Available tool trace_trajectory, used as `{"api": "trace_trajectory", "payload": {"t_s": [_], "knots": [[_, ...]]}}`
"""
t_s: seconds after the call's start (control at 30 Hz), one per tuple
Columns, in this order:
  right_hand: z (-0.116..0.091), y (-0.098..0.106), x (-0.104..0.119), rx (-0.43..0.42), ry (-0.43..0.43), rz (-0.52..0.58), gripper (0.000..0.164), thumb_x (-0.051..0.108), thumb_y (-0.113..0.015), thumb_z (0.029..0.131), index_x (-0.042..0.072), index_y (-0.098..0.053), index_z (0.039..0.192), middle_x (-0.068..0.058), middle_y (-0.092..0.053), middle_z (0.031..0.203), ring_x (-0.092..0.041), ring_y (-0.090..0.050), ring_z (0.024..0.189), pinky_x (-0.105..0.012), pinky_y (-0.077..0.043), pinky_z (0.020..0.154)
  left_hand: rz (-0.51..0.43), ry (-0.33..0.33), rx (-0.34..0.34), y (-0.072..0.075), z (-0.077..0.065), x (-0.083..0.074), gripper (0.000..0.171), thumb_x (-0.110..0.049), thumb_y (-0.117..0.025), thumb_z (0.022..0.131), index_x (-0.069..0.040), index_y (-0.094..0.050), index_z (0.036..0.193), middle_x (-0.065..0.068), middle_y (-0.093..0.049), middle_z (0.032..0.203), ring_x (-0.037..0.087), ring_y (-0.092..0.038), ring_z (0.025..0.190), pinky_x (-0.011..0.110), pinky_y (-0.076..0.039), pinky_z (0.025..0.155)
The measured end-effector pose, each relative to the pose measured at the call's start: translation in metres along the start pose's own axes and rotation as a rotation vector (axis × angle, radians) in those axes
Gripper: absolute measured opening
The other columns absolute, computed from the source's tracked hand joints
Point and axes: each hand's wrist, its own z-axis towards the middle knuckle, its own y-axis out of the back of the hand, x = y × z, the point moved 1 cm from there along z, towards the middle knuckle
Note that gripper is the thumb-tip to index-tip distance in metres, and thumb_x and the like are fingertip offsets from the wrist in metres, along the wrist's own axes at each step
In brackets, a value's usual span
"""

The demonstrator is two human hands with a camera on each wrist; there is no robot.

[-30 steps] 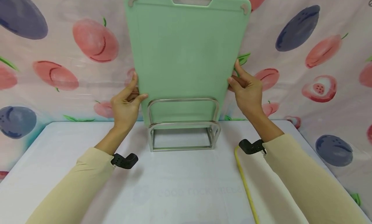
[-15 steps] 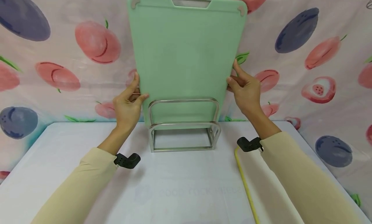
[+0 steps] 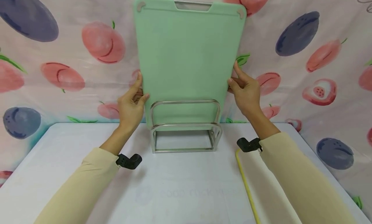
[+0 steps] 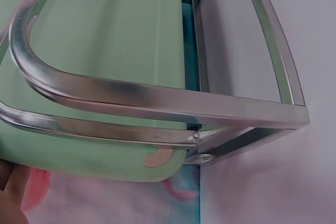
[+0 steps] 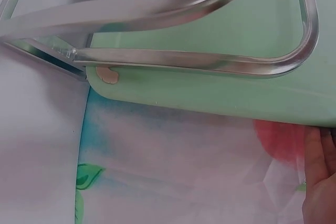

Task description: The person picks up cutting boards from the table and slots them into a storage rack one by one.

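Note:
A pale green cutting board [image 3: 189, 56] with a handle slot at its top stands upright in a metal rack [image 3: 186, 124], behind the two front hoops. My left hand [image 3: 131, 104] holds the board's left edge, its thumb at the front edge and its index finger pointing up along the side. On the opposite edge, my right hand [image 3: 246, 91] pinches the board between thumb and fingers. Both wrist views show the board's lower corners, each with a beige corner pad [image 4: 157, 157], low behind the rack's bars. Fingers behind the board are partly hidden.
The rack stands on a white table [image 3: 186, 178], near its back edge. A fruit-printed cloth [image 3: 290, 88] hangs behind the table. A yellow strip [image 3: 247, 185] runs along the table at the right, under my right forearm.
The board's top appears slightly lower and narrower in the head view, and its left edge has shifted a little right with my left hand. Both hands keep their hold; the view shifts slightly.

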Motion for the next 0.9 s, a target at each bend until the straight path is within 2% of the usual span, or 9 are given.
{"api": "trace_trajectory", "payload": {"t_s": [0.1,0.2,0.3,0.53,0.7,0.9], "knots": [[-0.002,0.002,-0.001,-0.007,0.007,0.003,0.052,-0.001,-0.062,0.091,0.026,-0.052,0.134,-0.007,-0.051,0.139,-0.011,-0.064,0.1,-0.025,-0.053,0.079,0.024,-0.021,0.012,0.0,-0.003,0.0,0.069,0.012,-0.067,0.082,-0.019,-0.048,0.141,0.021,-0.063,0.085,0.023,-0.061,0.071,0.016,-0.047,0.07],[-0.003,0.002,0.0,-0.007,0.008,0.0,0.051,0.0,-0.063,0.09,0.025,-0.053,0.134,-0.008,-0.052,0.137,-0.01,-0.064,0.098,-0.025,-0.053,0.079,0.034,-0.029,0.008,-0.001,-0.005,-0.001,0.07,0.014,-0.066,0.083,-0.019,-0.047,0.142,0.022,-0.062,0.085,0.025,-0.06,0.07,0.016,-0.046,0.069],[-0.003,0.002,0.0,-0.011,0.003,-0.008,0.051,0.001,-0.063,0.09,0.026,-0.054,0.133,-0.01,-0.055,0.133,-0.009,-0.065,0.096,-0.025,-0.053,0.078,0.059,0.001,0.024,-0.001,-0.006,-0.002,0.071,0.012,-0.064,0.085,-0.022,-0.044,0.144,0.019,-0.059,0.083,0.021,-0.058,0.07,0.017,-0.044,0.067],[-0.006,-0.002,-0.007,-0.014,-0.014,-0.003,0.045,0.006,-0.062,0.092,0.022,-0.055,0.133,-0.015,-0.065,0.115,-0.009,-0.067,0.088,-0.03,-0.054,0.079,0.085,0.138,0.119,0.003,-0.006,0.001,0.078,0.006,-0.062,0.09,-0.038,-0.033,0.147,0.015,-0.062,0.081,0.016,-0.055,0.074,0.019,-0.043,0.067],[-0.009,-0.001,-0.011,-0.019,-0.015,0.03,0.043,0.008,-0.062,0.092,0.021,-0.057,0.132,-0.012,-0.069,0.108,-0.01,-0.068,0.085,-0.032,-0.054,0.079,0.092,0.154,0.135,0.004,-0.006,0.003,0.077,0.003,-0.062,0.09,-0.039,-0.032,0.147,0.012,-0.059,0.078,0.017,-0.055,0.074,0.02,-0.043,0.066],[-0.009,-0.001,-0.011,-0.019,-0.018,0.0,0.043,0.009,-0.062,0.093,0.024,-0.056,0.132,-0.011,-0.068,0.109,-0.01,-0.068,0.084,-0.032,-0.054,0.079,0.113,0.162,0.119,0.004,-0.005,0.002,0.075,0.001,-0.063,0.09,-0.039,-0.035,0.146,0.014,-0.059,0.073,0.015,-0.049,0.062,0.02,-0.04,0.059]]}}
